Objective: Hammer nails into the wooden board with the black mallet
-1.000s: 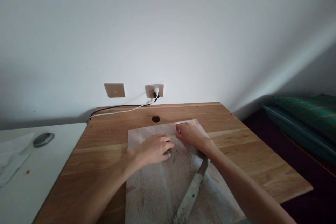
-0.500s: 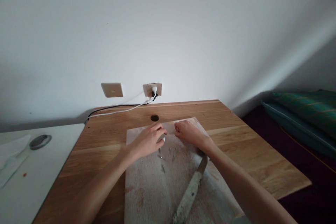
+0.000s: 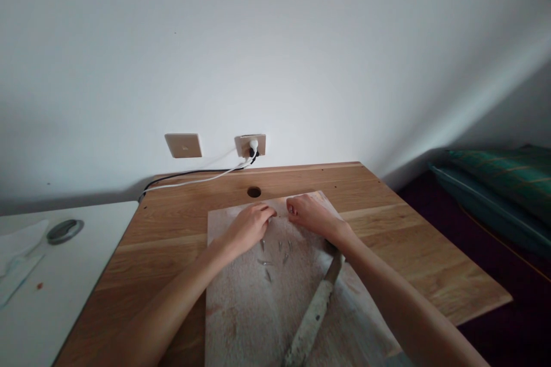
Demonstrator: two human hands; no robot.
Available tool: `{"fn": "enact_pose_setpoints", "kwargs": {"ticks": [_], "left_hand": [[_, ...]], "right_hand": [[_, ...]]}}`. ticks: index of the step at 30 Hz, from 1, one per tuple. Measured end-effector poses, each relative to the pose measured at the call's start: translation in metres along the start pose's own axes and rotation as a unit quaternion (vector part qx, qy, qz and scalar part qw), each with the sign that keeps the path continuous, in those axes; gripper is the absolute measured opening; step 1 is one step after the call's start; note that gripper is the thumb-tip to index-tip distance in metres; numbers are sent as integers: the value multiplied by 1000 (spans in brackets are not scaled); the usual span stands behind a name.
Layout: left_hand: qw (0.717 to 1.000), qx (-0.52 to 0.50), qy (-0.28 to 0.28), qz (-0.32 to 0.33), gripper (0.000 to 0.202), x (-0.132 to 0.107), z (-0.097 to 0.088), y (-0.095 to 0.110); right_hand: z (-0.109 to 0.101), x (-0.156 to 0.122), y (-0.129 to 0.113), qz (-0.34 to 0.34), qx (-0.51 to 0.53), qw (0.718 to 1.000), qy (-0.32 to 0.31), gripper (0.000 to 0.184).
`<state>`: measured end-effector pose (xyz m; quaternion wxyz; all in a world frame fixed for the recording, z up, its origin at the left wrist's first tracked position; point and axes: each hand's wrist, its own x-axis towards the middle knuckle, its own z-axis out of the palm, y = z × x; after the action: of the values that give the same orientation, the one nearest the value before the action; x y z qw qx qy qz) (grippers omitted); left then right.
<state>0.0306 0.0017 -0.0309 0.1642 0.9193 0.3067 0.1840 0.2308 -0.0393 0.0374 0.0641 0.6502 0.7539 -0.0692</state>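
Note:
A pale, stained sheet of paper (image 3: 241, 315) lies on a wooden desk (image 3: 172, 229). Several small grey metal pieces (image 3: 271, 255), like screws, are scattered on it. My left hand (image 3: 248, 226) rests near the sheet's far edge just above those pieces, fingers curled down with the tips pinched together. My right hand (image 3: 310, 213) lies beside it to the right, fingers bent onto the paper, fingertips almost meeting the left hand's. A long dusty knife-like tool (image 3: 314, 312) lies on the sheet under my right forearm.
The desk has a round cable hole (image 3: 253, 191) near the wall. A white and a black cable (image 3: 193, 179) run to a wall socket (image 3: 250, 145). A white table (image 3: 51, 287) with a grey disc (image 3: 64, 230) stands left. Green bedding (image 3: 499, 195) lies right.
My left hand has moved away from me toward the sheet's far edge, uncovering the small metal pieces it was over. My right hand has barely shifted.

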Motion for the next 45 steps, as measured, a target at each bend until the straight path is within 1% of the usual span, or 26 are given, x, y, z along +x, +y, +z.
{"fn": "enact_pose_setpoints", "kwargs": {"ticks": [3, 6, 9, 12, 15, 18, 20, 23, 24, 25, 27, 29, 30, 32, 34, 36, 39, 41, 42, 43, 45], "left_hand": [[1000, 2, -2, 17, 40, -1, 1, -2], [999, 10, -18, 27, 41, -3, 0, -2], [999, 23, -33, 37, 32, -4, -2, 0], [998, 47, -29, 34, 27, -4, -5, 2], [997, 75, -9, 28, 26, -4, -10, 4], [996, 88, 11, 31, 22, -4, -16, 9], [995, 79, -9, 51, 18, -5, -21, 16], [991, 68, -71, 94, 12, -10, -31, 29], [989, 64, -93, 99, 9, -12, -36, 33], [987, 55, -114, 97, 6, -14, -41, 38], [984, 18, -156, 84, 11, -19, -52, 45], [981, -37, -179, 70, 14, -22, -64, 50], [980, -62, -178, 65, 12, -23, -70, 50], [983, -90, -155, 48, 10, -23, -80, 47], [989, -84, -121, 22, 16, -22, -86, 40], [994, -61, -87, 4, 19, -22, -90, 30], [998, -39, -52, -11, 16, -22, -91, 16], [998, -35, -42, -24, 14, -25, -90, 10], [998, -32, -44, -34, 13, -27, -89, 9], [997, -25, -50, -45, 13, -29, -88, 9], [995, 5, -72, -68, 12, -36, -86, 10]], "right_hand": [[-4, -5, -2, -20, 5, 999, 32, 10], [-2, -21, -12, -47, 3, 997, 63, 15], [11, -45, -25, -96, -2, 992, 80, 17], [27, -64, -33, -133, -9, 986, 100, 21], [35, -73, -30, -155, -4, 981, 117, 24], [31, -80, -21, -159, 9, 978, 134, 25], [27, -85, -13, -152, 23, 976, 153, 23], [27, -96, 0, -144, 64, 966, 205, 20], [29, -99, 4, -141, 78, 961, 225, 19], [31, -103, 8, -138, 89, 956, 241, 18], [36, -109, 15, -130, 101, 951, 263, 17], [39, -116, 20, -122, 114, 946, 279, 15], [39, -119, 22, -119, 121, 942, 288, 14], [40, -128, 26, -113, 134, 933, 313, 12], [42, -137, 29, -101, 141, 923, 344, 10], [49, -148, 32, -81, 143, 913, 374, 11], [71, -165, 40, -48, 138, 906, 396, 15], [92, -175, 47, -9, 121, 909, 398, 10], [103, -180, 52, 14, 111, 911, 396, 11], [113, -185, 58, 42, 107, 913, 392, 17], [131, -195, 69, 68, 107, 920, 370, 25]]}}
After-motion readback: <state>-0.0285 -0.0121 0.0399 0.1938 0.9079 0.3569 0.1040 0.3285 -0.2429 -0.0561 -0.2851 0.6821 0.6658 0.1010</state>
